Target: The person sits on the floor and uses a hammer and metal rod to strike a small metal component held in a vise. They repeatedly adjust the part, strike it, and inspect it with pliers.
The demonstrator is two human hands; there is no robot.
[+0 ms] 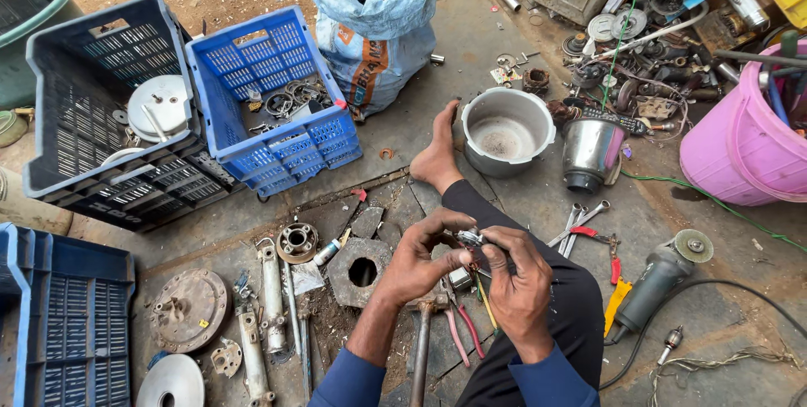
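Both hands meet above the lap: left hand (420, 260) and right hand (514, 282) close on a small metal part (469, 239) between them. Pot (507, 130) ahead; angle grinder (660, 277) right; perforated block (362, 271) left; crates (273, 96) far left

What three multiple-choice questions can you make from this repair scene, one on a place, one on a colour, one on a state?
1. Where does the angle grinder lie?
A. in the blue crate
B. on the ground to the person's right
C. inside the pink tub

2. What colour is the tub at the right edge?
A. pink
B. green
C. black

3. What are the left hand and right hand doing?
A. resting flat on the ground
B. holding one small metal part between them
C. lifting the steel pot

Answers:
1 B, it lies by the right knee.
2 A, its wall is pink.
3 B, both hands' fingers close on the part.
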